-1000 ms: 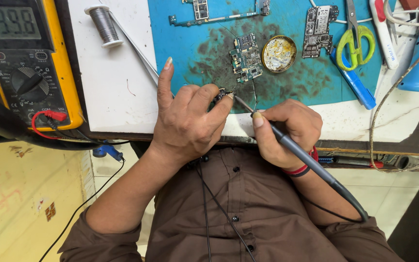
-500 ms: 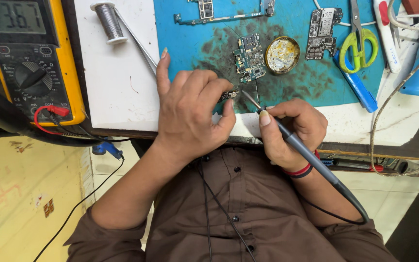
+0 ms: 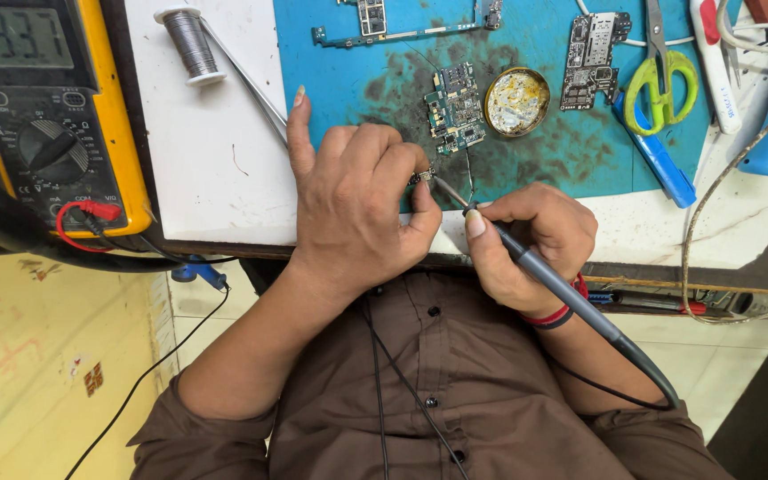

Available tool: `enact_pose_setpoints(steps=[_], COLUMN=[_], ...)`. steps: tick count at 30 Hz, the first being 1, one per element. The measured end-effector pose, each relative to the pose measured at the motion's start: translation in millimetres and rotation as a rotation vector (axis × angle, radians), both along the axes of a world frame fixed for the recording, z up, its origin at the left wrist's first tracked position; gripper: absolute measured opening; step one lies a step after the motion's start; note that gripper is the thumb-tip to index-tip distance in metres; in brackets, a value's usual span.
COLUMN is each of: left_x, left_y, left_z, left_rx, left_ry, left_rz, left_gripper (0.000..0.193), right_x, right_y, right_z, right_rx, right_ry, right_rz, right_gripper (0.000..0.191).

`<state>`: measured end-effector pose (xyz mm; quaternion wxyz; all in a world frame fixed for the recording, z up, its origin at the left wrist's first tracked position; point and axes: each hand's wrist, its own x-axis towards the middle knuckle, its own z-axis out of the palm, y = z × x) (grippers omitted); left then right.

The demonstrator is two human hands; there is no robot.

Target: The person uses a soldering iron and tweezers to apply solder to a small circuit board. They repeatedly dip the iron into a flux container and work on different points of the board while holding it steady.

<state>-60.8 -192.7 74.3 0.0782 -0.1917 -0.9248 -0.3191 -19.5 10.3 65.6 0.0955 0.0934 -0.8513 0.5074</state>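
Tiny metal part (image 3: 420,177), slim grey iron (image 3: 526,260)

yellow multimeter (image 3: 46,116), solder spool (image 3: 190,43), green-handled scissors (image 3: 661,76), round tin (image 3: 516,101), blue mat (image 3: 562,160)

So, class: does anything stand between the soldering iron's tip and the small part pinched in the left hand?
Nothing visible does. The soldering iron in the right hand has its tip right at the small part held by the left hand.
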Motion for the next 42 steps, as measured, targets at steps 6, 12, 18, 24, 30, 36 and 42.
enact_pose_setpoints(steps=[6,12,18,24,30,36,42], left_x=[-0.8,-0.8,-1.2,-0.6,-0.7,-0.9,-1.2], left_y=[1.7,4.0,6.3,6.9,8.4,9.6,9.9], left_z=[-2.4,-2.6,0.4,1.2,0.7,0.2,1.6], left_rx=[-0.008,-0.008,-0.003,-0.003,-0.007,-0.008,-0.011], left_ry=[-0.006,-0.021,-0.048,-0.052,-0.049,-0.037,-0.047], left_rz=[0.018,0.039,0.055,0.063,0.073,0.079,0.081], left_gripper=[0.015,0.013,0.014,0.016,0.015,0.015,0.015], right_x=[-3.5,-4.8,-5.1,-4.8,-5.5,-6.5,-6.5], right_y=[-1.2,-1.1,-0.4,-0.3,0.2,-0.5,-0.5], right_z=[-1.9,-2.6,-2.0,-2.3,-0.8,1.1,3.3], right_rx=[-0.003,-0.010,-0.013,-0.001,0.001,0.006,0.001], right_ry=[0.030,0.013,0.007,0.005,0.004,0.008,-0.006], right_rz=[0.029,0.031,0.039,0.039,0.050,0.046,0.049], right_gripper=[0.014,0.014,0.013,0.013,0.013,0.013,0.012])
